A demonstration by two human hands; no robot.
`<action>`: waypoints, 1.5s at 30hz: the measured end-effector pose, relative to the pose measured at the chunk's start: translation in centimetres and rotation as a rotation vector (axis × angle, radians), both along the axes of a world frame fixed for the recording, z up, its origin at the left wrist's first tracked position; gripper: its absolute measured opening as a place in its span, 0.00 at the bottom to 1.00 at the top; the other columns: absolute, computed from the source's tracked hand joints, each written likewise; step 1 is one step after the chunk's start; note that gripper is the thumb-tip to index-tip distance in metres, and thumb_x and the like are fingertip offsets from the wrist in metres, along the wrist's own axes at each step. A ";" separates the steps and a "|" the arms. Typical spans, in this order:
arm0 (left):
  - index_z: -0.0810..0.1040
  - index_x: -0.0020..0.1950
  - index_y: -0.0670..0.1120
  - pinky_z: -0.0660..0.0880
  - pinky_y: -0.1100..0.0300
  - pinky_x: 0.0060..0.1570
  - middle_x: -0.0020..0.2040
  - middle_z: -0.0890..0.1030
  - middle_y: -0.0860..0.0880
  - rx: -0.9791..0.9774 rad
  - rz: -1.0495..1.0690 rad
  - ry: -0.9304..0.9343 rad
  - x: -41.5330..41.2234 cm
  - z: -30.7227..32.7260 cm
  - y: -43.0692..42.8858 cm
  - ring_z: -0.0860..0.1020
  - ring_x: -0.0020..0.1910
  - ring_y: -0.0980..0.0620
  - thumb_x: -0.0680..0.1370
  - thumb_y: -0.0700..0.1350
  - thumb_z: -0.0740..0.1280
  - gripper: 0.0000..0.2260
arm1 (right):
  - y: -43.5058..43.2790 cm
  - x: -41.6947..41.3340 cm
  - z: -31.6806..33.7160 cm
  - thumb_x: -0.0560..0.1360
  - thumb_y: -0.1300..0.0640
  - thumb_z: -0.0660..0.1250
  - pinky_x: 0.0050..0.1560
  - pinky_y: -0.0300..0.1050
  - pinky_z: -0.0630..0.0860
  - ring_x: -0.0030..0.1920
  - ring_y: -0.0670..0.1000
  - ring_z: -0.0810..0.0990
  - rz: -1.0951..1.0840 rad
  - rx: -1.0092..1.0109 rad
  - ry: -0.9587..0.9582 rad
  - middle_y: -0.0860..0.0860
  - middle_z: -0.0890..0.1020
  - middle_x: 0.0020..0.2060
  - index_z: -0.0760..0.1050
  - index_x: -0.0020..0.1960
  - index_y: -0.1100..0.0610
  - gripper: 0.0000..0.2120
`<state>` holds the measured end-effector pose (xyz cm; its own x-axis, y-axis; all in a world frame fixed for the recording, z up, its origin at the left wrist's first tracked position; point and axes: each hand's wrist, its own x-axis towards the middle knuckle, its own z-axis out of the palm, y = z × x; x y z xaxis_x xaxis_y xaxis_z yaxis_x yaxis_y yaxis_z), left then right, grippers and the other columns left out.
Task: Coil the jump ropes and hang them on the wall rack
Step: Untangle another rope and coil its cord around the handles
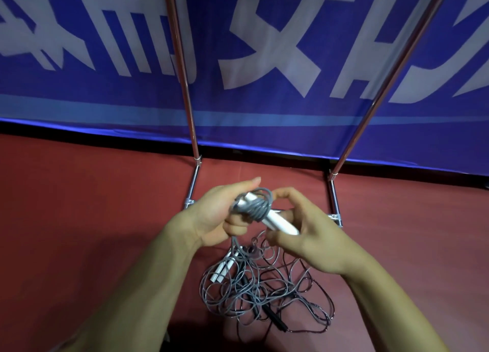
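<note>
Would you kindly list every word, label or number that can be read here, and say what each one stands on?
On the blue banner: large white characters, cut off by the top edge of the picture and blurred; none can be read with certainty.
On the held white handles: no print shows.
On the white handles on the floor: too small to tell.

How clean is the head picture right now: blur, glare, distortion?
Head view: the blue banner with white lettering is smeared by blur; the chrome rack poles splay from wide-angle distortion; the white rope handles wrapped in grey cord look fairly sharp.
</note>
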<state>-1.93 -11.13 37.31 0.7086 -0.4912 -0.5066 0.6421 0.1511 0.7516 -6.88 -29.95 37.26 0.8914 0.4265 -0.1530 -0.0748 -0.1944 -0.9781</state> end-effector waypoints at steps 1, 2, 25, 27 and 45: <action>0.70 0.38 0.48 0.49 0.67 0.20 0.26 0.59 0.54 -0.024 -0.038 0.046 -0.1 -0.1 0.0 0.55 0.20 0.60 0.77 0.54 0.65 0.12 | -0.2 0.1 0.2 0.75 0.71 0.69 0.27 0.42 0.63 0.27 0.49 0.67 -0.019 0.035 0.017 0.55 0.76 0.33 0.67 0.66 0.46 0.27; 0.69 0.38 0.49 0.49 0.67 0.20 0.26 0.58 0.54 -0.024 -0.067 0.080 -0.3 -0.3 -0.2 0.54 0.20 0.60 0.79 0.52 0.63 0.13 | -0.2 0.1 0.5 0.76 0.72 0.68 0.25 0.41 0.63 0.26 0.48 0.66 -0.020 0.076 0.031 0.55 0.74 0.32 0.65 0.70 0.44 0.32; 0.80 0.36 0.54 0.68 0.61 0.32 0.28 0.75 0.56 0.632 -0.262 -0.888 -0.8 -1.9 0.1 0.70 0.29 0.60 0.75 0.55 0.75 0.10 | -0.9 -0.5 -0.7 0.73 0.56 0.64 0.39 0.50 0.72 0.36 0.53 0.74 0.255 -0.782 -0.248 0.48 0.78 0.36 0.73 0.51 0.45 0.09; 0.83 0.35 0.52 0.69 0.60 0.31 0.28 0.78 0.53 0.518 -0.263 -0.803 -0.7 -1.5 0.5 0.72 0.29 0.59 0.70 0.54 0.77 0.09 | -0.9 -0.6 -0.2 0.72 0.56 0.64 0.39 0.50 0.73 0.36 0.52 0.75 0.296 -0.755 -0.253 0.50 0.80 0.37 0.75 0.56 0.46 0.14; 0.71 0.34 0.51 0.50 0.64 0.23 0.28 0.59 0.54 0.216 -0.170 -0.035 -2.4 -1.6 -4.4 0.53 0.25 0.57 0.85 0.55 0.57 0.20 | -1.7 0.7 0.8 0.77 0.71 0.62 0.24 0.37 0.62 0.24 0.49 0.65 -0.248 0.087 -0.020 0.56 0.74 0.30 0.75 0.67 0.42 0.28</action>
